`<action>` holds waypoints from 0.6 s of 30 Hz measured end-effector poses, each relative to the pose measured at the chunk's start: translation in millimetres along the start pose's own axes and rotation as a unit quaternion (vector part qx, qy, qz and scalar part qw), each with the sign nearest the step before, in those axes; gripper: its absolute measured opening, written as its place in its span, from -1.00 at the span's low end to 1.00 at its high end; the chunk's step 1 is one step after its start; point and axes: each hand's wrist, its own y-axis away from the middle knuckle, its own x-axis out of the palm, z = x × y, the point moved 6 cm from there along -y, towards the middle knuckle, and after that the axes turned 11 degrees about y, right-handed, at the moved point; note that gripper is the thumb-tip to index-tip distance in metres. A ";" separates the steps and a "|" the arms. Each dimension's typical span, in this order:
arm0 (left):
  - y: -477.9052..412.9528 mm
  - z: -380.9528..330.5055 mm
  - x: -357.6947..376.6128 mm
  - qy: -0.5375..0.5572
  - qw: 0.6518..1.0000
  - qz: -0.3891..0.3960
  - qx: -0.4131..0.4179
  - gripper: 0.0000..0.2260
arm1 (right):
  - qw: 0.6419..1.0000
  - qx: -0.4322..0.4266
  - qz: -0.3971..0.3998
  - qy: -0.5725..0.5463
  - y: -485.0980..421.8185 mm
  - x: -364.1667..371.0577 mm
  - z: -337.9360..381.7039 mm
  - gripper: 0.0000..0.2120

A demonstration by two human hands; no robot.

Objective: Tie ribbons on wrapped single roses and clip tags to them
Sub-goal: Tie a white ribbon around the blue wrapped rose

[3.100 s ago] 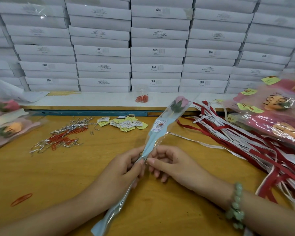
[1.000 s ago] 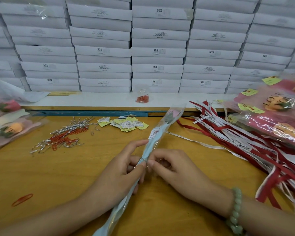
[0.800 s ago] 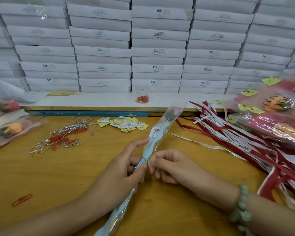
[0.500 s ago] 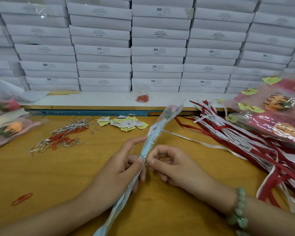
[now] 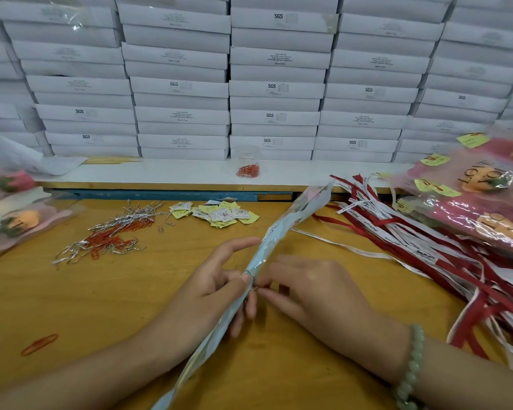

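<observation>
A single rose in a long clear and pale-blue sleeve [image 5: 282,229] slants from the bottom centre up to the right, its bloom end blurred near the shelf edge. My left hand [image 5: 211,294] grips the sleeve at its narrow middle, index finger stretched along it. My right hand [image 5: 311,288] pinches the ends of a thin silver wire tie [image 5: 251,279] wound round the sleeve beside my left thumb. Red and white ribbons [image 5: 427,241] lie in a heap at the right. Small yellow and white tags [image 5: 219,213] lie scattered in the middle.
Silver ties and orange paper clips [image 5: 113,238] lie left of centre, one loose clip [image 5: 39,344] nearer me. Wrapped roses are piled at the right [image 5: 486,202] and left [image 5: 15,220]. White boxes [image 5: 279,84] are stacked behind a shelf holding a clip jar [image 5: 248,167].
The rose has swung to lie flatter and its tip moved right. My right fingers have kept working the wire tie at the sleeve's middle, and my left index finger has straightened.
</observation>
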 end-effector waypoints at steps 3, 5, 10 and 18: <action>-0.2 2.1 -1.3 -0.003 1.000 -0.006 -0.011 -0.62 | 0.999 -0.025 0.000 0.035 0.0 -3.6 5.3 -0.87; -0.6 2.9 -1.3 -0.004 1.000 -0.007 -0.016 -0.61 | 0.998 -0.034 0.004 0.057 -0.5 -3.7 7.3 -0.85; -1.6 3.6 -0.9 0.008 1.000 -0.002 -0.023 -0.65 | 0.995 -0.039 0.024 0.093 -1.2 -0.5 11.4 -0.69; -2.6 3.9 -1.3 0.041 0.999 -0.003 -0.031 -0.63 | 0.993 -0.049 0.022 0.100 -1.0 -1.9 11.1 -0.70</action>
